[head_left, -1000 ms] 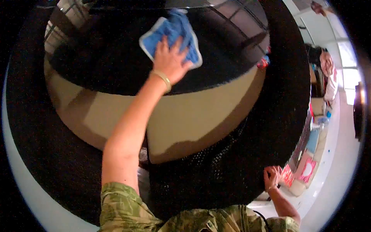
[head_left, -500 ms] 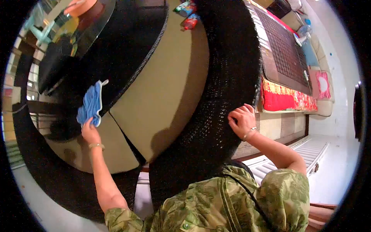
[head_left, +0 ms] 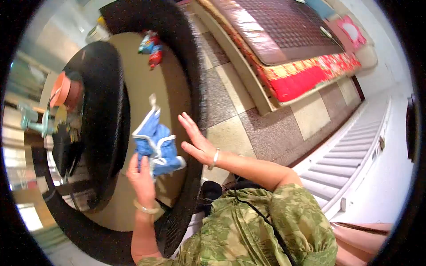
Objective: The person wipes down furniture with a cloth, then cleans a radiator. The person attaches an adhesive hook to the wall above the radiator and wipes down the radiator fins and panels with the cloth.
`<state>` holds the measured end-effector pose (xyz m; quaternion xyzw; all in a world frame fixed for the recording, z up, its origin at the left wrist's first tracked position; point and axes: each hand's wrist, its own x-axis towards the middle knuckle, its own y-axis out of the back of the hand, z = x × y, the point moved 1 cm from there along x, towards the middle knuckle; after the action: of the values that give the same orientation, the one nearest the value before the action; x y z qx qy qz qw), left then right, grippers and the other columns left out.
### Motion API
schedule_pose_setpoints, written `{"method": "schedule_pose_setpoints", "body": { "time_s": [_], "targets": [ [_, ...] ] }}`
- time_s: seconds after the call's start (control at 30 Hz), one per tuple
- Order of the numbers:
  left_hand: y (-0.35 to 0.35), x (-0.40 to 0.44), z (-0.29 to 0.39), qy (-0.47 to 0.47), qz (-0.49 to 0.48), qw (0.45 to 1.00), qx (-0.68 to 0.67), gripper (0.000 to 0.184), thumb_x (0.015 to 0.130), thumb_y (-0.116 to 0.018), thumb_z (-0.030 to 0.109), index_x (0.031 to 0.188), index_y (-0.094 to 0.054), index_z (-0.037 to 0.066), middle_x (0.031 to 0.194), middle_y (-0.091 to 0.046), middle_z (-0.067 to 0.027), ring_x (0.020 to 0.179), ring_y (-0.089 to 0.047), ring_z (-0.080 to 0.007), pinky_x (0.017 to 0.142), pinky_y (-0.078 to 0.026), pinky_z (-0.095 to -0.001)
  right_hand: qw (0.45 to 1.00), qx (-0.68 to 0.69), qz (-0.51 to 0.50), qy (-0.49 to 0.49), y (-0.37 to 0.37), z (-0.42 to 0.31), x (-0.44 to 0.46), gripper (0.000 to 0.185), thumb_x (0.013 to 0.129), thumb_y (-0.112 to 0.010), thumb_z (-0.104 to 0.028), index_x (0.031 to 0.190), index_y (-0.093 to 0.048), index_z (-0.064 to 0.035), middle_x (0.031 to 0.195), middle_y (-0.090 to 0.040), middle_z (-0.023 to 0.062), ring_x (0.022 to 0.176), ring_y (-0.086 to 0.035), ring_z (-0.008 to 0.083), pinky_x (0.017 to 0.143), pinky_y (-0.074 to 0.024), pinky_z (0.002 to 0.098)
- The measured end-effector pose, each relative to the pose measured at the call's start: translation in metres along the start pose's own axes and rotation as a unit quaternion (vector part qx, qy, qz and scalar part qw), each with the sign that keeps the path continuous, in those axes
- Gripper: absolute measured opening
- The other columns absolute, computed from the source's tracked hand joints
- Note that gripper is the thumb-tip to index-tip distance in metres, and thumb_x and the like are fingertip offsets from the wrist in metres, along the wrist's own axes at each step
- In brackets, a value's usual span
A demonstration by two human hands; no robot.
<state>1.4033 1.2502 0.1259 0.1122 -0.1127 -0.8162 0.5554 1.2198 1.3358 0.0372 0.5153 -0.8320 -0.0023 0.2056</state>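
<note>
Over the tan surface (head_left: 144, 88), just inside the black woven rim (head_left: 151, 15), the blue cloth (head_left: 166, 162) hangs bunched from the left hand (head_left: 144, 184). Left hand: fingers and thumb nearly closed, pinching the cloth along its lower left part. Right hand (head_left: 199, 146): open, fingers extended, thumb apart, nothing visible in its grasp; it is near the cloth's right side. Whether the cloth touches the surface cannot be told.

Handling, as a judgement: grip a gathered fold rather than a single thin edge, so that the fabric cannot slip out. Keep the loose upper corner off the rim, where coarse weave could snag it. Spread the fabric flat under the palm wherever even contact is required; folds would give uneven pressure. Keep the cloth away from the orange bowl (head_left: 62, 91) and the red packet (head_left: 155, 57).

Materials: the cloth is soft and limp, with pale edging along its folded borders. The surface appears smooth and matt. The rim is broad, curved and coarse-textured. The raised black tier (head_left: 106, 75) has a rounded outline and a braided-looking edge. The bowl is round and smooth-sided. Beyond the rim, the floor (head_left: 270, 128) consists of speckled dark and pale tiles; the bed (head_left: 250, 66) carries a brown mat (head_left: 288, 35) with a grid texture over a red patterned cover (head_left: 293, 82).
</note>
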Motion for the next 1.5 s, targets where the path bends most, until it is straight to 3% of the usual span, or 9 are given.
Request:
{"method": "schedule_pose_setpoints", "body": {
  "time_s": [0.1, 0.13, 0.27, 0.47, 0.6, 0.77, 0.93, 1.2, 1.5],
  "targets": [
    [-0.088, -0.023, 0.035, -0.168, -0.128, 0.976, 0.047, 0.039, 0.097, -0.053, 0.015, 0.130, -0.047, -0.004, 0.115, -0.059, -0.0112, 0.098, -0.058, -0.0178, 0.088, -0.045, -0.0311, 0.878, 0.439, 0.039, -0.184, 0.025, -0.003, -0.001, 0.071, 0.097, -0.051, -0.035, 0.150, -0.016, -0.0046, 0.153, -0.024, 0.0124, 0.139, -0.026, 0.0202, 0.113, -0.0239, 0.0349],
    [-0.117, -0.031, 0.053, -0.245, -0.169, 0.952, 0.070, 0.044, 0.097, -0.052, 0.018, 0.134, -0.042, -0.003, 0.121, -0.058, -0.0137, 0.101, -0.059, -0.0204, 0.090, -0.045, -0.0319, 0.869, 0.452, 0.055, -0.194, 0.045, 0.002, -0.008, 0.056, 0.097, -0.052, -0.027, 0.142, -0.033, 0.0004, 0.136, -0.047, 0.0080, 0.121, -0.047, 0.0149, 0.102, -0.0391, 0.0296],
    [-0.197, -0.048, 0.087, -0.308, -0.270, 0.910, 0.057, 0.051, 0.097, -0.052, 0.022, 0.140, -0.037, -0.001, 0.126, -0.055, -0.0168, 0.104, -0.059, -0.0223, 0.089, -0.046, -0.0319, 0.830, 0.479, 0.175, -0.227, 0.142, 0.024, -0.032, 0.035, 0.097, -0.048, -0.022, 0.122, -0.058, 0.0002, 0.115, -0.064, 0.0072, 0.100, -0.061, 0.0120, 0.090, -0.0492, 0.0292],
    [-0.272, -0.038, 0.040, -0.053, -0.353, 0.934, 0.022, 0.029, 0.099, -0.050, 0.018, 0.121, -0.058, 0.001, 0.108, -0.063, -0.0089, 0.087, -0.062, -0.0137, 0.076, -0.050, -0.0274, 0.757, 0.501, 0.336, -0.251, 0.317, 0.060, -0.112, 0.035, 0.098, -0.047, -0.027, 0.116, -0.063, -0.0024, 0.106, -0.068, 0.0066, 0.091, -0.065, 0.0151, 0.083, -0.0526, 0.0304],
    [-0.322, -0.055, 0.008, 0.048, -0.453, 0.889, 0.051, 0.026, 0.098, -0.052, 0.018, 0.116, -0.061, 0.001, 0.101, -0.065, -0.0067, 0.083, -0.063, -0.0124, 0.072, -0.050, -0.0254, 0.831, 0.300, 0.407, -0.231, 0.389, 0.077, -0.158, 0.033, 0.098, -0.047, -0.027, 0.112, -0.065, -0.0033, 0.102, -0.068, 0.0062, 0.089, -0.064, 0.0146, 0.081, -0.0514, 0.0307],
    [-0.382, -0.060, 0.003, 0.044, -0.587, 0.801, 0.107, 0.029, 0.097, -0.053, 0.017, 0.117, -0.060, -0.003, 0.103, -0.066, -0.0111, 0.085, -0.065, -0.0165, 0.075, -0.052, -0.0290, 0.794, -0.041, 0.559, -0.233, 0.442, 0.079, -0.209, 0.024, 0.094, -0.055, -0.018, 0.110, -0.064, -0.0024, 0.100, -0.068, 0.0055, 0.086, -0.061, 0.0119, 0.081, -0.0515, 0.0303],
    [-0.445, -0.026, -0.003, 0.011, -0.666, 0.731, 0.148, 0.031, 0.098, -0.052, 0.020, 0.118, -0.059, -0.003, 0.100, -0.065, -0.0083, 0.085, -0.063, -0.0141, 0.074, -0.051, -0.0278, 0.602, -0.464, 0.576, -0.299, 0.485, -0.002, -0.276, 0.019, 0.085, -0.059, -0.017, 0.097, -0.062, -0.0018, 0.090, -0.064, 0.0208, 0.084, -0.060, 0.0390, 0.076, -0.0485, 0.0464],
    [-0.543, 0.026, 0.019, -0.152, -0.743, 0.607, 0.237, 0.034, 0.094, -0.056, 0.024, 0.115, -0.061, -0.003, 0.095, -0.068, -0.0114, 0.084, -0.065, -0.0171, 0.076, -0.051, -0.0322, 0.122, -0.597, 0.445, -0.656, 0.464, -0.134, -0.370, 0.022, 0.085, -0.061, -0.024, 0.093, -0.067, -0.0050, 0.102, -0.061, 0.0123, 0.109, -0.049, 0.0311, 0.089, -0.0438, 0.0434],
    [-0.618, 0.001, -0.017, -0.195, -0.778, 0.551, 0.231, 0.032, 0.092, -0.058, 0.027, 0.110, -0.063, 0.001, 0.094, -0.069, -0.0153, 0.084, -0.067, -0.0260, 0.076, -0.051, -0.0357, 0.131, -0.493, 0.480, -0.714, 0.522, -0.095, -0.424, 0.033, 0.085, -0.061, -0.037, 0.103, -0.069, -0.0095, 0.110, -0.061, 0.0060, 0.106, -0.053, 0.0252, 0.089, -0.0452, 0.0395]
  ]
}}
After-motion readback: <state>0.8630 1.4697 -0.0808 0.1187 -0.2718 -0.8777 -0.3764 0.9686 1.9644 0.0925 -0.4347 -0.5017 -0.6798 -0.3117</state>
